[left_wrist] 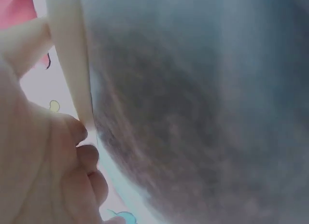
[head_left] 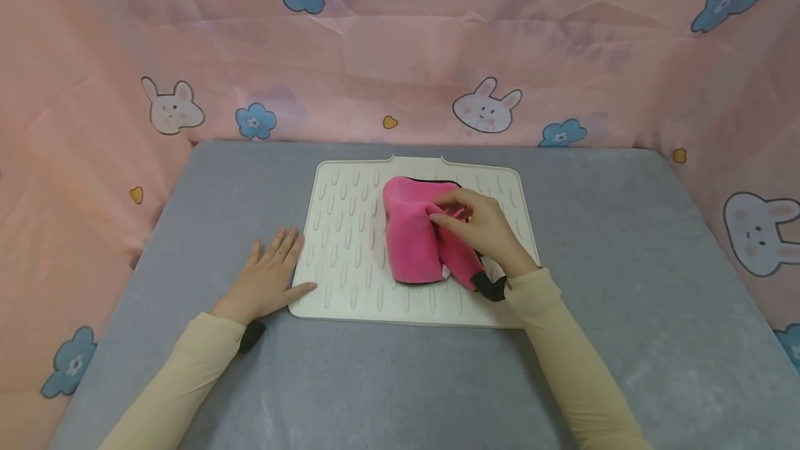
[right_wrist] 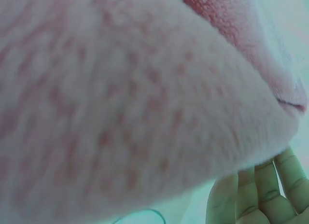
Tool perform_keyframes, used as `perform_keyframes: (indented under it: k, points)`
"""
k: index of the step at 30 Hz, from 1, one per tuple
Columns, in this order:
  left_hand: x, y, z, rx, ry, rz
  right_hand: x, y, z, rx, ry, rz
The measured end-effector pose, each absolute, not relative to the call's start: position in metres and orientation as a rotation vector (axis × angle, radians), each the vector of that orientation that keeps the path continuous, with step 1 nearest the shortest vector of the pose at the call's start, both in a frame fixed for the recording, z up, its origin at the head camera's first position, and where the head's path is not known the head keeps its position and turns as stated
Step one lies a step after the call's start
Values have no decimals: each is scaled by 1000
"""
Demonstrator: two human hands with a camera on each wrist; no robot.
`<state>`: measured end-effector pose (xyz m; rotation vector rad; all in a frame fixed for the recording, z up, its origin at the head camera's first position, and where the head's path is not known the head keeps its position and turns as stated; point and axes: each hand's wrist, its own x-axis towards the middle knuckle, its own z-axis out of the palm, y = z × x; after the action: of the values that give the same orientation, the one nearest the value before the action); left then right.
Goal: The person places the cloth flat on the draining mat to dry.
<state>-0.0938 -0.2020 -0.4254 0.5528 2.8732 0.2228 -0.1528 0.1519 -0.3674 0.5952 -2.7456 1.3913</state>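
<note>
A pink fleece cloth piece (head_left: 412, 242) with black edging lies folded and bunched on a cream ribbed mat (head_left: 340, 255). My right hand (head_left: 484, 228) pinches a raised fold at its right side between thumb and fingers. Close up in the right wrist view, the fleece (right_wrist: 145, 113) fills most of the picture, with fingers (right_wrist: 265, 195) at its lower edge. My left hand (head_left: 265, 282) lies flat at the mat's left edge, fingers straight and the thumb on the mat. The left wrist view shows that hand (left_wrist: 38, 151) beside the mat's rim (left_wrist: 72, 55).
The mat rests on a grey table (head_left: 600, 242). A pink curtain (head_left: 375, 54) with rabbits and flowers hangs behind the table and along both sides. A small white tag (head_left: 446, 272) shows at the cloth's lower edge.
</note>
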Motion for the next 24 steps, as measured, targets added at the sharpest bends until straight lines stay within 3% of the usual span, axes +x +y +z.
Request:
perform_keyframes:
  k: [11,18,24]
  points:
    - [-98,-191,-411,622,2846,443,-155,176,-377,409,-2674,1429]
    - [-126,-142,-401,492,2781,917,-167,188,-391,312,-2596,1426]
    - [-149,-104,-413,336,2683,1395,-168,194,-410,177,-2649,1460]
